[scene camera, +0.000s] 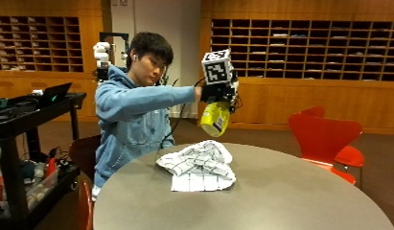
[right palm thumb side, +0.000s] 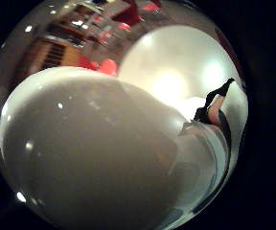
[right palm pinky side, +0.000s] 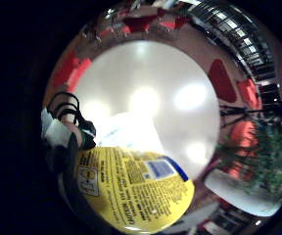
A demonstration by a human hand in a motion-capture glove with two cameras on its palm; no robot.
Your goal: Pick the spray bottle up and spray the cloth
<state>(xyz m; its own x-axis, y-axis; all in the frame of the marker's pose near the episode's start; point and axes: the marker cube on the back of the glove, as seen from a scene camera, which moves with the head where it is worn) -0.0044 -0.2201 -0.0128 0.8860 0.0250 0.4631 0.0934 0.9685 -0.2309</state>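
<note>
Gloved and raised, the right hand (scene camera: 219, 92) is curled around the top of the spray bottle (scene camera: 215, 119), holding it in the air above the cloth (scene camera: 199, 166), tilted with its base down toward the person. That bottle is yellow, with dense black print and a small blue patch on its label (right palm pinky side: 146, 186). Below it, the white cloth with a thin dark grid lies crumpled on the near-left part of the round grey table (scene camera: 292, 196). Red chairs (scene camera: 325, 139) stand at the right; wooden pigeonhole shelves (scene camera: 298, 48) line the far wall.
</note>
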